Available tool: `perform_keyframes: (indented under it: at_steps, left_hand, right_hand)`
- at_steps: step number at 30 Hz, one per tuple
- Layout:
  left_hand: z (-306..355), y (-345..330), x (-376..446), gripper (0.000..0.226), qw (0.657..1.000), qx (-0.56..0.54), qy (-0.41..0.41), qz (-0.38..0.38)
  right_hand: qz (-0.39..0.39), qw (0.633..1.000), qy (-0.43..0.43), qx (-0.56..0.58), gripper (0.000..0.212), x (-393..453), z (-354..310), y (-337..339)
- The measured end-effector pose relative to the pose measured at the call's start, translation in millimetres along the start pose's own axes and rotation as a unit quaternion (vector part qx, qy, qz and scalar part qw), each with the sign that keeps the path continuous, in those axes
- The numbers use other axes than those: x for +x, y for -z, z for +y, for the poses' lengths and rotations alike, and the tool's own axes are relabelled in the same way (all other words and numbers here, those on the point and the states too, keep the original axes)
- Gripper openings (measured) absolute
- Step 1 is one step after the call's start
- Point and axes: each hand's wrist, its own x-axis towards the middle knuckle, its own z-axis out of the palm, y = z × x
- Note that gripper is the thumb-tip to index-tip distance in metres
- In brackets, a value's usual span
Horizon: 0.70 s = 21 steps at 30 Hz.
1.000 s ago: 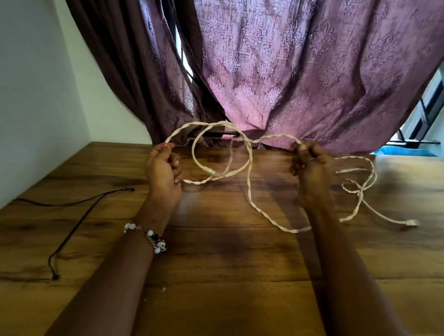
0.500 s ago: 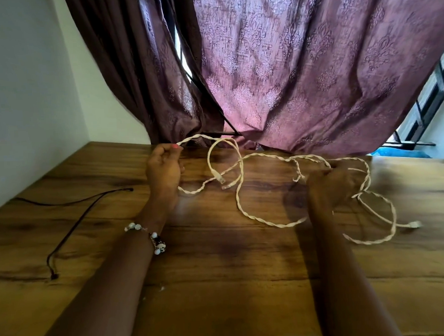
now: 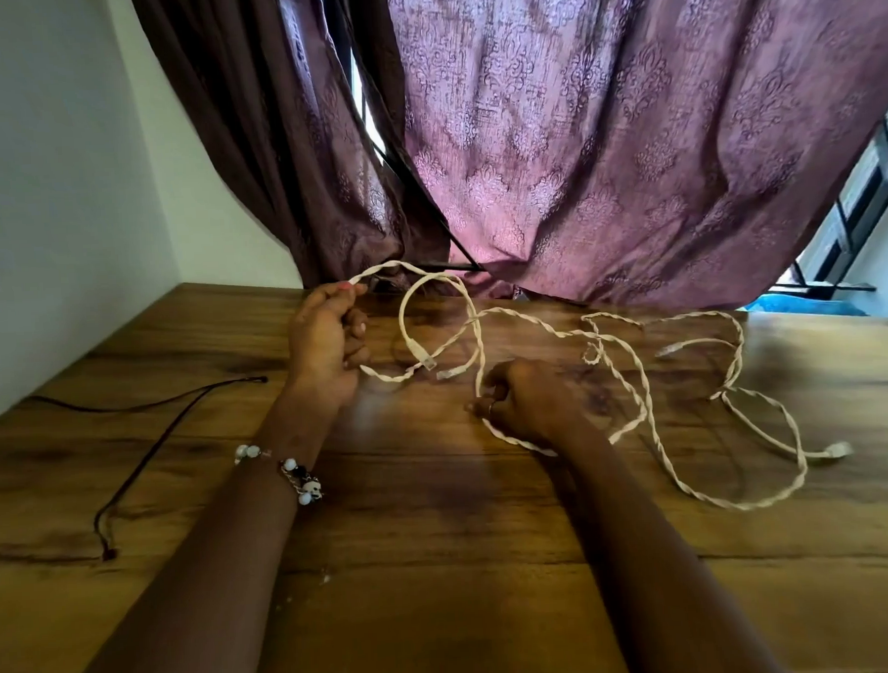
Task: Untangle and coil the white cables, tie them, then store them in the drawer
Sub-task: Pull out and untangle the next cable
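Wooden table point(image 3: 444, 568), dark-grained, butting against a wall and curtain. On it: twisted white cables point(image 3: 659, 459) sprawling in loose loops over the middle and right, plug ends lying flat; a thin dark cord point(image 3: 144, 455) trailing along the left side.

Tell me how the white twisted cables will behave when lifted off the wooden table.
The white cables will likely be floppy: they lie in loose curves and droop between the left hand and the right hand. They probably snag on each other, since strands cross in several places. The plug ends would likely dangle and swing.
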Motion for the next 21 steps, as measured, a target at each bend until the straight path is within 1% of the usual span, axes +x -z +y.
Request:
perform_keyframes:
  at_steps: [1, 2, 3, 4, 5, 6, 7, 9, 10, 11, 13, 14, 15, 18, 21]
  left_hand:
    - [1, 1, 0, 0.021, 1.000, 0.003, -0.013, 0.004]
    - [1, 2, 1, 0.021, 0.999, 0.013, -0.032, 0.008]
    - [0, 3, 2, 0.020, 0.998, 0.031, -0.055, 0.013]
    - [-1, 5, 2, 0.018, 0.995, 0.059, -0.082, 0.022]
    - [-2, 5, 3, 0.015, 0.989, 0.090, -0.109, 0.036]
    - [-4, 6, 5, 0.012, 0.982, 0.123, -0.131, 0.053]
    - [-6, 7, 7, 0.010, 0.974, 0.156, -0.150, 0.071]
    - [-11, 13, 11, 0.007, 0.949, 0.233, -0.187, 0.104]
    - [-13, 16, 13, 0.007, 0.930, 0.278, -0.210, 0.118]
    - [-16, 19, 14, 0.008, 0.908, 0.320, -0.237, 0.128]
    - [-18, 21, 14, 0.014, 0.874, 0.370, -0.274, 0.153]
    - [-18, 21, 15, 0.017, 0.866, 0.379, -0.278, 0.169]
    - [-18, 22, 16, 0.019, 0.862, 0.383, -0.276, 0.185]
    - [-17, 24, 21, 0.025, 0.867, 0.368, -0.241, 0.234]
    - [-17, 26, 28, 0.029, 0.891, 0.319, -0.172, 0.272]
  right_hand:
    - [-0.018, 1.000, -0.012, 0.009, 0.024, 0, 3, 1]
    - [-0.029, 0.999, -0.014, -0.001, 0.020, 1, 5, 3]
    - [-0.029, 0.999, -0.006, -0.018, 0.019, 1, 7, 5]
    - [-0.014, 1.000, 0.009, -0.014, 0.020, 0, 10, 7]
    - [0.007, 0.999, 0.023, 0.024, 0.021, 0, 14, 10]
    - [0.033, 0.995, 0.038, 0.092, 0.020, -2, 16, 15]
    - [0.059, 0.980, 0.044, 0.183, 0.018, -5, 17, 22]
    - [0.092, 0.927, 0.046, 0.361, 0.015, -11, 17, 37]
    - [0.115, 0.897, 0.045, 0.424, 0.015, -14, 16, 43]
    - [0.141, 0.866, 0.033, 0.478, 0.016, -16, 15, 47]
    - [0.213, 0.800, -0.027, 0.560, 0.025, -15, 18, 51]
    - [0.258, 0.774, -0.057, 0.576, 0.028, -13, 22, 53]
    - [0.300, 0.760, -0.086, 0.569, 0.031, -12, 26, 54]
    - [0.408, 0.768, -0.172, 0.462, 0.031, -13, 35, 57]
    - [0.440, 0.767, -0.226, 0.408, 0.027, -18, 33, 61]
